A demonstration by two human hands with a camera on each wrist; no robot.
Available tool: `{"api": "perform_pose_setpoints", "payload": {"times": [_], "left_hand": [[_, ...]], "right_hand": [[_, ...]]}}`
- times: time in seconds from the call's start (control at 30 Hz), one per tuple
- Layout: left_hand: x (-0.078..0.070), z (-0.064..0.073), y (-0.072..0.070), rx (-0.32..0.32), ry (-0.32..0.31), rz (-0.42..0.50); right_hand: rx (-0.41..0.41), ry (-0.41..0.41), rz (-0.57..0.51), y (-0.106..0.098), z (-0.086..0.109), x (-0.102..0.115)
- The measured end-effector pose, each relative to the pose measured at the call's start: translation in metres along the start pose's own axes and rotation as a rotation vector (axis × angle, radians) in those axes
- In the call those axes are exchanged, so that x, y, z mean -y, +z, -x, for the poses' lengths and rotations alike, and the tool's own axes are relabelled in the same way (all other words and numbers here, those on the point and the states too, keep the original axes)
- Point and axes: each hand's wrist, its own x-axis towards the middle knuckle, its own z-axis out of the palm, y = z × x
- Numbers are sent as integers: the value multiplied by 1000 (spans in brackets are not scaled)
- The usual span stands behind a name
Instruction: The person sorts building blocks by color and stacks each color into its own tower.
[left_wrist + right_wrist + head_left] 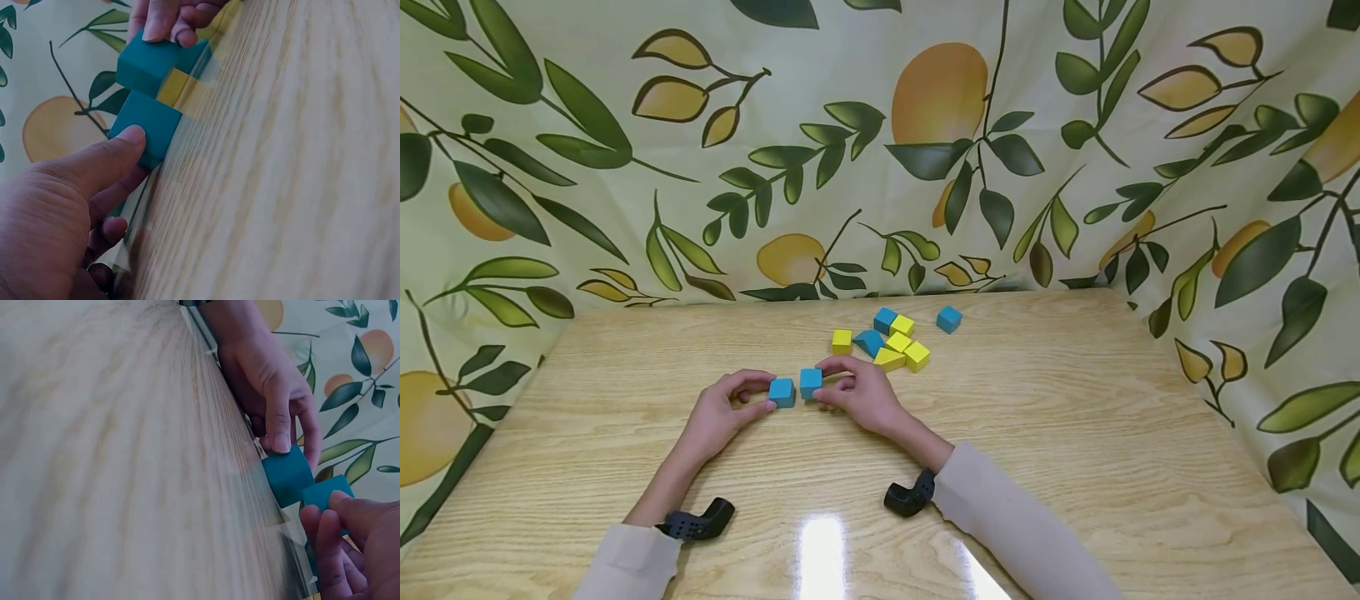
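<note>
My left hand [718, 415] pinches a blue cube [782, 393] between thumb and fingers on the wooden table [1060, 467]. Just to its right, my right hand [867, 395] pinches a second blue cube [810, 382]. In the head view a narrow gap parts the two cubes. The left wrist view shows my left thumb on the near face of its blue cube [147, 125], with the other cube [145, 65] beyond it. From the right wrist, the right hand's cube [326, 492] partly overlaps the left one [289, 477].
Behind my right hand lies a loose group of blocks: yellow cubes [917, 356], a yellow triangular block [890, 359], a blue arch-like block [870, 341] and a blue cube [884, 318]. Another blue cube [949, 319] lies apart to the right. A leaf-patterned cloth [850, 192] hangs behind the table.
</note>
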Motion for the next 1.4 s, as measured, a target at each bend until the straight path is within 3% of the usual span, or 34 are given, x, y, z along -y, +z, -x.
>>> {"api": "perform_pose_setpoints", "payload": {"times": [0.37,0.97,1.4], "left_hand": [[0,0,0,0,0,0],[3,0,1,-8,13,-4],[4,0,1,-4,9,2]], "right_hand": [[36,-16,84,5,1,-6],[20,-50,221,9,-3,-5],[13,-52,241,11,-3,-5]]}}
